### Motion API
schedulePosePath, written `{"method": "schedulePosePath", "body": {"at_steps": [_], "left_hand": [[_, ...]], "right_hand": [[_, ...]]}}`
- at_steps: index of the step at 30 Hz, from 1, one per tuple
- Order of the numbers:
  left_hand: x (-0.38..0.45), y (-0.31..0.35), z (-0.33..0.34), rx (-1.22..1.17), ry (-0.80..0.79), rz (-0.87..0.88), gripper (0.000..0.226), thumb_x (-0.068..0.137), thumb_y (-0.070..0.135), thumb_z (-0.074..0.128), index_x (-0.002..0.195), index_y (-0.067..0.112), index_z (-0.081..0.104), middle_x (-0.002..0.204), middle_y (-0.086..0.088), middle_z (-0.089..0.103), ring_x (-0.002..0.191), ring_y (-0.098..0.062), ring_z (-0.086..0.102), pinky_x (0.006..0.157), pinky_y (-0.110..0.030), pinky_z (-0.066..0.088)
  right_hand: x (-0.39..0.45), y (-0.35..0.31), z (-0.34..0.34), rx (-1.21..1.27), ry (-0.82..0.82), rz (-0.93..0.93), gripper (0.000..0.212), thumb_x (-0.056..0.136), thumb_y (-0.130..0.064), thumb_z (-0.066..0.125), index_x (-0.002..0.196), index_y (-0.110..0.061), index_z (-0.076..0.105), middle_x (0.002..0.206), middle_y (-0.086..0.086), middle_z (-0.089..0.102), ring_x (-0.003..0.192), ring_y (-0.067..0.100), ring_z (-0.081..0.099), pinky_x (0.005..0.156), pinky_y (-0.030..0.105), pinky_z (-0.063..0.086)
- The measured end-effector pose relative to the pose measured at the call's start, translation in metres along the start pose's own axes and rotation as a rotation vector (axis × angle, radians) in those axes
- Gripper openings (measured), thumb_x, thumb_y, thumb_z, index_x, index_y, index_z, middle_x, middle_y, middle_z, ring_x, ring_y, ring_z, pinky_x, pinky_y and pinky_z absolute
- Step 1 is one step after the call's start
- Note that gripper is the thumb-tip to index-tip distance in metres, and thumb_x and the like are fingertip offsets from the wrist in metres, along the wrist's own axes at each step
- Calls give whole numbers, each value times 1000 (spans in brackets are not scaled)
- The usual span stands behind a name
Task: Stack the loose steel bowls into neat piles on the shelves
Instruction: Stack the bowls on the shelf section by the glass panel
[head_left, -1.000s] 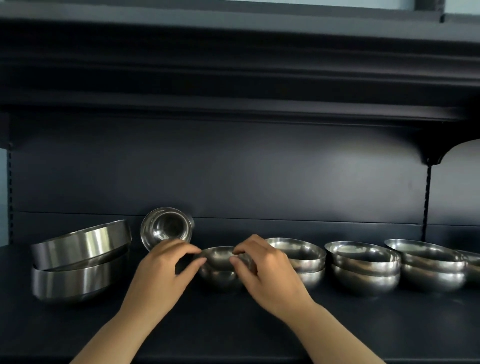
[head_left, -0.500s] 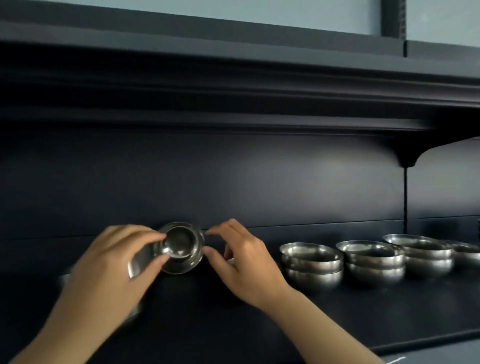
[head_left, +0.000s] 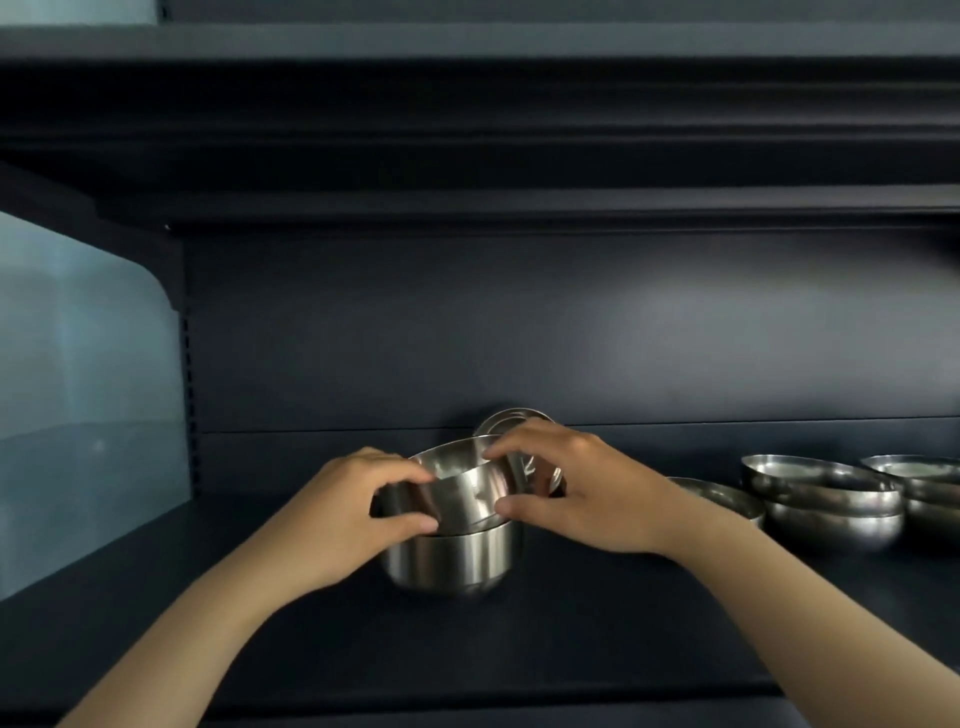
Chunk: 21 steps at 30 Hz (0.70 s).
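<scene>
1. Both of our hands grip one steel bowl (head_left: 470, 493): the left hand (head_left: 353, 519) pinches its left wall, the right hand (head_left: 582, 493) curls round its right rim.
2. We hold it tilted, resting in a larger bowl (head_left: 452, 564) on the shelf (head_left: 571, 639).
3. We see another bowl on its side (head_left: 511, 418) behind, and stacked bowls (head_left: 826, 499) to the right.
</scene>
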<state>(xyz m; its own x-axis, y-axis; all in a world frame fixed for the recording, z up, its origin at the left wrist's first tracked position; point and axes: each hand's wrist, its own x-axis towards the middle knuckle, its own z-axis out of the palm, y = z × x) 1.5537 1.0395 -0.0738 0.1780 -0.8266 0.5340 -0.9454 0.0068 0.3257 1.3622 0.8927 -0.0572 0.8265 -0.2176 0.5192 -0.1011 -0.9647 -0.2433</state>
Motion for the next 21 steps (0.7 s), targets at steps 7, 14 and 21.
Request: {"method": "schedulePosePath", "body": {"at_steps": [7, 14, 21], "left_hand": [[10, 3, -10, -78, 2, 78, 24, 80, 25, 72, 91, 45, 64, 85, 25, 60, 88, 22, 48, 74, 3, 34], [16, 6, -19, -60, -44, 72, 23, 82, 27, 70, 100, 41, 67, 86, 24, 62, 87, 3, 57, 79, -11, 42], [11, 2, -13, -21, -34, 107, 24, 82, 29, 69, 99, 45, 65, 88, 26, 58, 90, 14, 50, 75, -4, 37]], "right_hand": [[11, -9, -1, -127, -35, 5, 20, 86, -22, 65, 106, -24, 60, 102, -13, 50, 84, 5, 57, 75, 12, 42], [14, -7, -1, -75, -48, 0, 7, 86, -15, 66, 90, -18, 62, 89, -13, 51, 72, 3, 55, 67, 10, 39], [12, -5, 2, -101, -57, -37, 6, 87, -15, 64, 89, -20, 61, 87, -16, 48, 74, 4, 55, 68, 15, 44]]}}
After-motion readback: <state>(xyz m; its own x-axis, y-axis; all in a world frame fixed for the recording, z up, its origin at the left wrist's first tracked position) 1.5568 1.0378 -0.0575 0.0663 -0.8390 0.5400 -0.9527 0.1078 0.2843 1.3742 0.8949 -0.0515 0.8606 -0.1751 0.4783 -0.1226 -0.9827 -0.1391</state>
